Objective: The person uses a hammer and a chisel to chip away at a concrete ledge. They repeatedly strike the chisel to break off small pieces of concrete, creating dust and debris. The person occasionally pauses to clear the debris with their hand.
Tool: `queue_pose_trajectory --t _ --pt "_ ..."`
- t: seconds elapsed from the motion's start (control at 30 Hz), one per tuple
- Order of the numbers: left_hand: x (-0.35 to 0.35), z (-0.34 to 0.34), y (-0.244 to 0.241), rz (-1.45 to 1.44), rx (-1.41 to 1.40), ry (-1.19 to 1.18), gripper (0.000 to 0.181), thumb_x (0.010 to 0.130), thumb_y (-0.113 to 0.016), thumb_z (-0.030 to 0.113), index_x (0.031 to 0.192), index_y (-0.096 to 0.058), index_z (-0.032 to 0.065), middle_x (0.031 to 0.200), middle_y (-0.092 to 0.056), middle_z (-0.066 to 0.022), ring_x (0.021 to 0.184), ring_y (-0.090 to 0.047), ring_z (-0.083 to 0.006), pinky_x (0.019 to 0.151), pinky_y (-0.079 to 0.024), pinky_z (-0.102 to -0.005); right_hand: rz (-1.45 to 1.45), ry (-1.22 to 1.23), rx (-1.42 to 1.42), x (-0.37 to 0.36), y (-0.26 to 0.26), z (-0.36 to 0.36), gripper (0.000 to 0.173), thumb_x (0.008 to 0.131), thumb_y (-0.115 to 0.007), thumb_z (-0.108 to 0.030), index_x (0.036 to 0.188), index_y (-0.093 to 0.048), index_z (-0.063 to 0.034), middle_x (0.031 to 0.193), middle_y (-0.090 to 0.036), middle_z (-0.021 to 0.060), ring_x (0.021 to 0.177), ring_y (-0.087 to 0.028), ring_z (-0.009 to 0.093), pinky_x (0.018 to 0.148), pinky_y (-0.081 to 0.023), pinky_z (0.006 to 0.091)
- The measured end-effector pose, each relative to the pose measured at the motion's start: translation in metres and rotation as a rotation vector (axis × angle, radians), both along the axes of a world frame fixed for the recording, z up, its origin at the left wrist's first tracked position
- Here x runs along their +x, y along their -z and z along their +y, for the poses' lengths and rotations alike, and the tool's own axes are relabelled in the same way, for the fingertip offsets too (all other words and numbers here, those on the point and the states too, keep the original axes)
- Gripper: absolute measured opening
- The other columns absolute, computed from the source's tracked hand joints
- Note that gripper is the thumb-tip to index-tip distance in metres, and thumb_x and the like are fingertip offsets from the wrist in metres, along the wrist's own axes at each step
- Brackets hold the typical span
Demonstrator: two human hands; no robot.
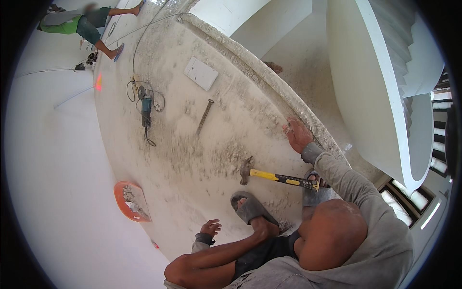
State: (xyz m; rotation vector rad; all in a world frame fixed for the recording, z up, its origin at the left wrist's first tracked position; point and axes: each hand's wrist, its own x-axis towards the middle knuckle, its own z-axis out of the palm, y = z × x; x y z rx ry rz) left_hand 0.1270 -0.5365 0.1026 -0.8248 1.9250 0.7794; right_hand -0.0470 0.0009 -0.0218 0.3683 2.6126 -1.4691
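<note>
My right hand reaches down to a rubble-strewn groove along the floor's raw edge, fingers spread against the debris; I see no tool in it. Low on the left, my left hand hovers beside my bent leg, empty with its fingers apart. Between my sandalled feet and the rubble lies a claw hammer with a yellow and black handle, its end near my right sandal. Farther ahead on the dusty floor rests a metal chisel or bar.
An angle grinder with its cord lies to the left. Beyond the chisel is a white rectangular board or box. An orange dustpan holding rubble sits by the white wall. Past the floor edge is a drop beside a curved stair. Another person stands at upper left.
</note>
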Motion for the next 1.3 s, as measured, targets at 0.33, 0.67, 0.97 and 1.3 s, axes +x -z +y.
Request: queue_pose_trajectory --t 0.33,0.67,0.97,1.3 --pt "-0.062 0.005 0.010 0.055 0.060 0.108 0.038 0.095 -0.056 0.023 0.129 -0.056 0.0062 0.108 -0.070 -0.0152 0.095 -0.070 -0.0246 0.077 -0.057 -0.0361 0.221 -0.169 0.376 0.022 -0.033 -0.017 0.073 0.094 -0.053 -0.040 0.146 -0.032 0.0070 0.155 -0.019 0.0309 0.148 -0.014 0.043 0.119 -0.015 0.0542" --pt "-0.020 -0.009 0.007 -0.003 0.014 0.014 0.036 0.096 -0.055 0.017 0.131 -0.055 0.0054 0.110 -0.070 -0.0152 0.096 -0.070 -0.0255 0.079 -0.058 -0.0380 0.356 -0.496 0.281 -0.025 -0.009 -0.108 0.068 0.096 -0.049 -0.041 0.147 -0.035 0.0025 0.157 -0.026 0.0225 0.147 -0.022 0.036 0.121 -0.016 0.0497" --pt "0.068 -0.028 -0.012 -0.011 -0.027 -0.246 0.036 0.096 -0.057 0.019 0.130 -0.056 0.0052 0.109 -0.071 -0.0160 0.096 -0.070 -0.0259 0.078 -0.058 -0.0392 0.368 -0.038 0.441 -0.154 -0.010 -0.082 0.071 0.099 -0.043 -0.042 0.146 -0.030 0.0090 0.156 -0.024 0.0276 0.149 -0.015 0.037 0.121 -0.009 0.0504" --pt "0.132 -0.011 -0.022 -0.023 -0.014 -0.343 0.035 0.100 -0.054 0.021 0.131 -0.053 0.0043 0.116 -0.068 -0.0194 0.102 -0.069 -0.0297 0.082 -0.059 -0.0412 0.456 -0.505 0.278 -0.170 -0.005 -0.153 0.073 0.100 -0.038 -0.051 0.151 -0.028 0.0005 0.158 -0.024 0.0220 0.149 -0.018 0.034 0.122 -0.012 0.0465"
